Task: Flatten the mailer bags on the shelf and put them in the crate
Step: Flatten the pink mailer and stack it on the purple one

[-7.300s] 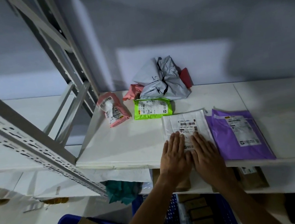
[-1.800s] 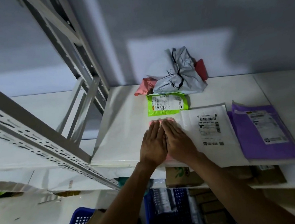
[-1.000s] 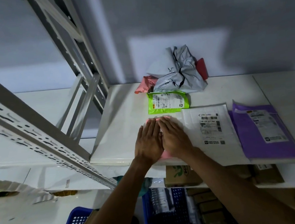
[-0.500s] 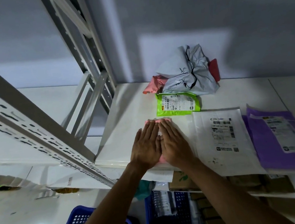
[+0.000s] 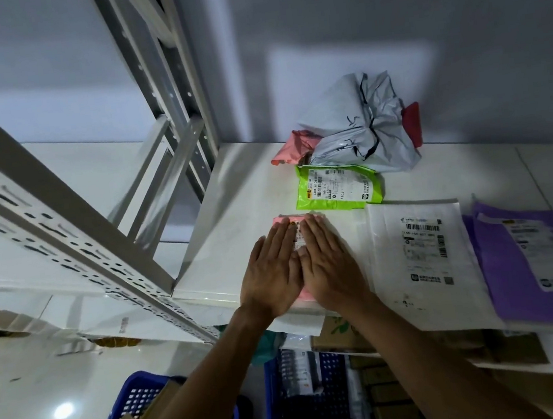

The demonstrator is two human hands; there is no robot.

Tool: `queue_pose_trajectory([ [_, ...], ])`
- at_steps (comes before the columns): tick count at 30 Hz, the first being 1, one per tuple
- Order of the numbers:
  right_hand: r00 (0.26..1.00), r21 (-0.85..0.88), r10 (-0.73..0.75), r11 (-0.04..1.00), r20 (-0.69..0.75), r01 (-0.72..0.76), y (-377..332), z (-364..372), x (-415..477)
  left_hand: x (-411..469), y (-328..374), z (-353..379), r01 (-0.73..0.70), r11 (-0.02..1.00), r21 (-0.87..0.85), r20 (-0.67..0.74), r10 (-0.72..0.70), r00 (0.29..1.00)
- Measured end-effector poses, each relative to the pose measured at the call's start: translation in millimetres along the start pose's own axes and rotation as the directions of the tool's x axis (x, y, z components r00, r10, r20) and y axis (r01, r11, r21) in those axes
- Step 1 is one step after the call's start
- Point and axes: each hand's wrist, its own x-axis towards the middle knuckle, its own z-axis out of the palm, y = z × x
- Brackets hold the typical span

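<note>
Head view: the left hand (image 5: 271,273) and right hand (image 5: 330,267) lie flat side by side, fingers straight, pressing a pink mailer bag (image 5: 282,221) near the front edge of the white shelf (image 5: 234,210). Behind it a green mailer (image 5: 338,190) bears a label reading A104. To the right lie a white mailer (image 5: 422,258) with a barcode label, its digits too small to read, and a purple mailer (image 5: 529,263). A blue crate (image 5: 310,398) stands below
</note>
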Motion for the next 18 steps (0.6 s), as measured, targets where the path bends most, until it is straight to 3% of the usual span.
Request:
queue_pose_trajectory([
  [11, 0.999, -0.031, 0.047, 0.998, 0.005, -0.046, -11, -18, 1, -26, 9, -3, 0.013, 0.999, 0.043, 0.06, -0.016, 0.998],
  [18, 0.988, -0.013, 0.088, 0.996, 0.127, -0.087, -10, -23, 4, -49, 22, -17, 0.046, 0.999, 0.007, 0.13, -0.046, 0.99],
])
